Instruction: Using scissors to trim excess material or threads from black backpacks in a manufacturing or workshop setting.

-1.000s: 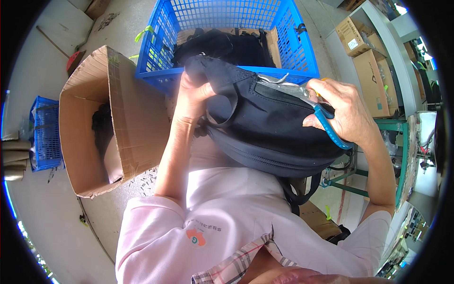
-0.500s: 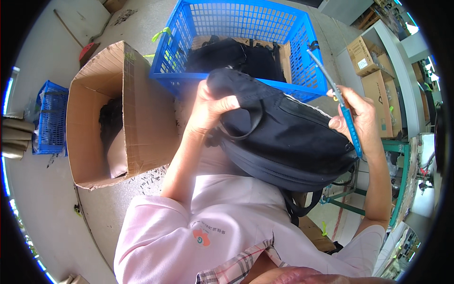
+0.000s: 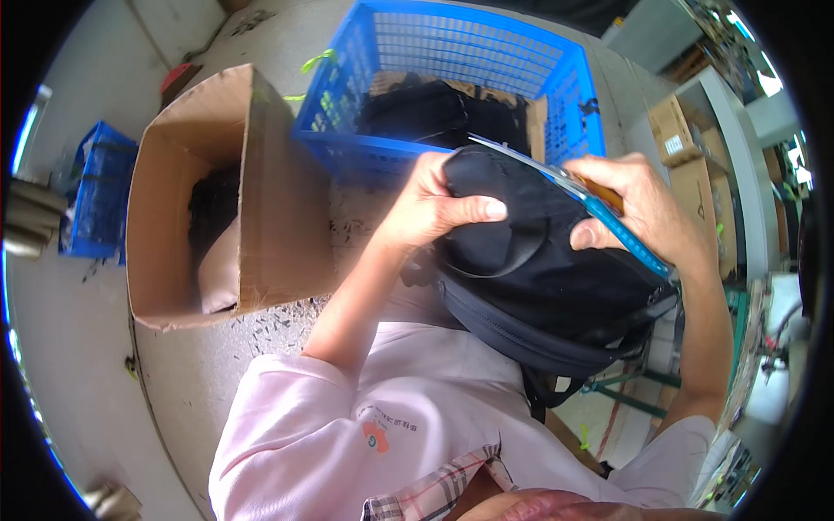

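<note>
A black backpack (image 3: pixel 556 269) lies across my lap, its carry loop hanging near the top end. My left hand (image 3: pixel 439 204) is closed on that end, thumb pressed on the fabric. In my right hand (image 3: pixel 643 204) is a pair of scissors (image 3: pixel 621 227) with teal and orange handles. The blades point left over the far edge of the backpack, close to my left hand. Whether they touch the fabric I cannot tell. The fingertips of my right hand are partly hidden behind the scissors.
Just beyond the backpack stands a blue plastic crate (image 3: pixel 452 30) holding black bags (image 3: pixel 434 113). On the left is an open cardboard box (image 3: pixel 282 208) with dark material inside. A smaller blue crate (image 3: pixel 100 195) sits farther left, and cardboard boxes (image 3: pixel 673 135) fill a shelf at right.
The scissors have swung from pointing up and away to lying leftward over the backpack's far edge. My left hand and the backpack's top end have shifted slightly right.
</note>
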A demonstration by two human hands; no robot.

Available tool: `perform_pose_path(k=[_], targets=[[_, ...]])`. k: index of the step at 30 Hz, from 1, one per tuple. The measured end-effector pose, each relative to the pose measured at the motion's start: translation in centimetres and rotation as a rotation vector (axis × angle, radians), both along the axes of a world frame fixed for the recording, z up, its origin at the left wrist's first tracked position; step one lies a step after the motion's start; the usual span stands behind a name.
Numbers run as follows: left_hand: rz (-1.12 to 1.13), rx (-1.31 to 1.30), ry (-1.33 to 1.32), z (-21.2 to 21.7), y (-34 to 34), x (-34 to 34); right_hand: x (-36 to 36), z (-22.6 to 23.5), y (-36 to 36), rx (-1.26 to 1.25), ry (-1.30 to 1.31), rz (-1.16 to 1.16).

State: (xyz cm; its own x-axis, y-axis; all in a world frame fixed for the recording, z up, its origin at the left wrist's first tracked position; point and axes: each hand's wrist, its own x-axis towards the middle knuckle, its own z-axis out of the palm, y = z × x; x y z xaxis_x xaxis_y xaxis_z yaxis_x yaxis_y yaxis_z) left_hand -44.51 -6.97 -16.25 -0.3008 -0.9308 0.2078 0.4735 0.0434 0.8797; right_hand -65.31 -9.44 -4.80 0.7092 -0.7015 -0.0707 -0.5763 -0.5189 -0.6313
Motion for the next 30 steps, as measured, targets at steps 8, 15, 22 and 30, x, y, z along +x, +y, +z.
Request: perform_pose_path(k=[8,15,22,30], targets=[[0.036,-0.053,0.144,0.4,0.3,0.7,1.1,-1.0,0.3,-0.225,0.022,-0.052],[0.241,-0.115,0.058,1.3,3.3,5.5,6.0,-0.5,-0.1,-0.176,-0.029,0.056],[1.107,0.037,-0.050,5.2,7.4,12.8,2.2,1.7,-2.2,-0.654,-0.261,-0.126],[1.537,-0.194,-1.195,13.4,20.9,47.4,-5.3,-1.9,-2.0,-0.376,-0.432,-0.592]])
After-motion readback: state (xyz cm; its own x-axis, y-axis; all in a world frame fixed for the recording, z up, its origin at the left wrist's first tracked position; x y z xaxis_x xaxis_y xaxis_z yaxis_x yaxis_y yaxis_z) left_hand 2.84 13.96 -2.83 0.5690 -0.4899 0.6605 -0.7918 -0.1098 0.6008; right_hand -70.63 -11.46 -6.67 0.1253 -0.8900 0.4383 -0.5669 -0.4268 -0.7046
